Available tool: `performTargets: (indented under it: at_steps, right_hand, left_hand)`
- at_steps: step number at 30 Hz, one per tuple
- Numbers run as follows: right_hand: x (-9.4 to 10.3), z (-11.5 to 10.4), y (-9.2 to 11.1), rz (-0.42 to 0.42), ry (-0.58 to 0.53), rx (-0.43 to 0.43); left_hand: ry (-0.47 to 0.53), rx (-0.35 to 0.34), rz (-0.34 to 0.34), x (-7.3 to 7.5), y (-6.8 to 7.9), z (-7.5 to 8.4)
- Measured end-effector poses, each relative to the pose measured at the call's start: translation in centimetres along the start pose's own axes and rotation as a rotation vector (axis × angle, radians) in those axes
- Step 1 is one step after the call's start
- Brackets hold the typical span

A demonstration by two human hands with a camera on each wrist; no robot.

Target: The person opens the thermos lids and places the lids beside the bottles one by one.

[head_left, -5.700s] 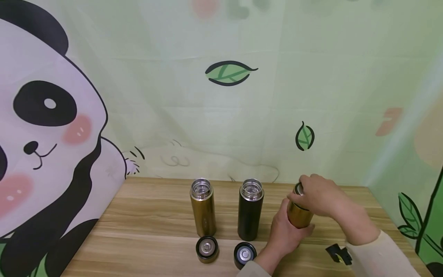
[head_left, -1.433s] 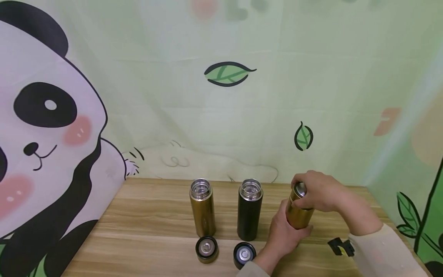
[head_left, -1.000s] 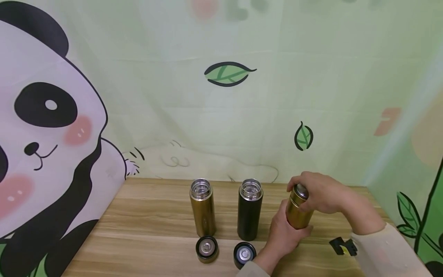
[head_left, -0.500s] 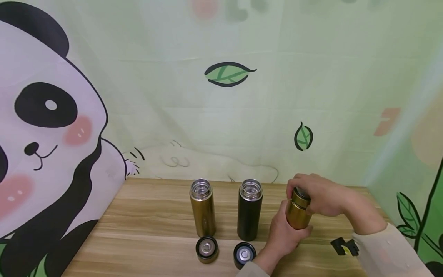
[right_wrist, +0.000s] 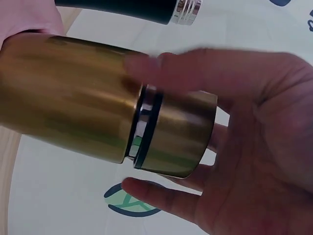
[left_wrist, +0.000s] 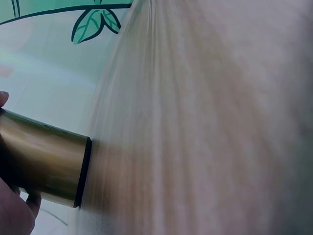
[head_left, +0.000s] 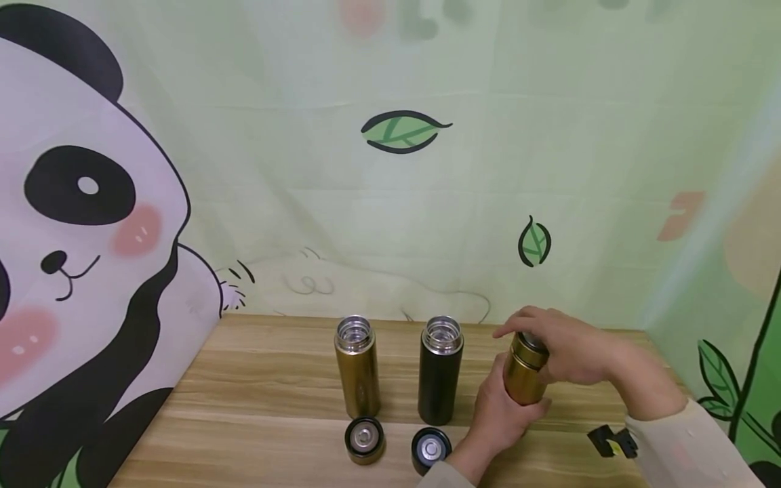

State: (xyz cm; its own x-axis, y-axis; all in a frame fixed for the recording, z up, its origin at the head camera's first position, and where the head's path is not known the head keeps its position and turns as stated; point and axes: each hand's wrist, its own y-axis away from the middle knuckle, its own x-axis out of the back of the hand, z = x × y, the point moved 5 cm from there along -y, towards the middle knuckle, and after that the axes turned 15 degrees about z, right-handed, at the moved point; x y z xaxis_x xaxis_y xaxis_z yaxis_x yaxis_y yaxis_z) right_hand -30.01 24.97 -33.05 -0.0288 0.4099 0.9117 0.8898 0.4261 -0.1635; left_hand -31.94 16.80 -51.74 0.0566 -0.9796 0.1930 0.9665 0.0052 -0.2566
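My left hand (head_left: 500,410) grips the body of a gold thermos bottle (head_left: 526,388) at the right of the table, and its fingertips (left_wrist: 17,210) show near the black-edged base in the left wrist view. On the bottle sits a gold lid (right_wrist: 183,134); a narrow silver band shows between lid and body. My right hand (head_left: 576,347) is around the lid with fingers spread loosely, the index finger stretched out past it. The thumb (right_wrist: 181,73) is blurred across the lid's near side. Left of my hands stand an uncapped gold bottle (head_left: 358,379) and an uncapped black bottle (head_left: 439,386).
Two removed lids lie upside down before the standing bottles, a gold one (head_left: 365,440) and a black one (head_left: 430,449), close to my left sleeve. A small black piece (head_left: 612,442) is beside my right cuff. A printed panda backdrop (head_left: 305,203) rises behind the wooden table (head_left: 274,393).
My right hand has turned about the lid and its fingers have loosened, the index finger lifting away to the left. My left hand holds the bottle in about the same place.
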Motion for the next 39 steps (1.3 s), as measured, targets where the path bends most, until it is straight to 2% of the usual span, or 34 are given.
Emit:
performTargets:
  at_steps: [6,9,16,23,28,39]
  right_hand:
    - [0.8,0.0,-0.2,0.099,0.073,-0.026]
    - [1.2,-0.1,-0.3,0.135,0.119,-0.085]
    - [0.8,-0.3,-0.6,0.114,0.262,-0.271]
    - [0.4,-0.3,-0.9,0.088,0.309,-0.379]
    - [-0.1,-0.6,-1.2,0.077,0.315,-0.389]
    - [0.0,-0.5,-1.3,0.121,0.286,-0.348]
  left_hand:
    - [0.016,0.002,-0.015,-0.1,0.0,-0.1]
    - [0.018,0.005,-0.01,-0.1,-0.1,-0.2]
    - [0.013,-0.021,0.007,-0.1,-0.2,-0.4]
    - [0.018,-0.021,0.001,0.0,-0.2,-0.5]
    - [0.021,-0.012,0.003,-0.1,-0.2,-0.5]
    - [0.025,-0.017,0.005,-0.2,-0.2,-0.4]
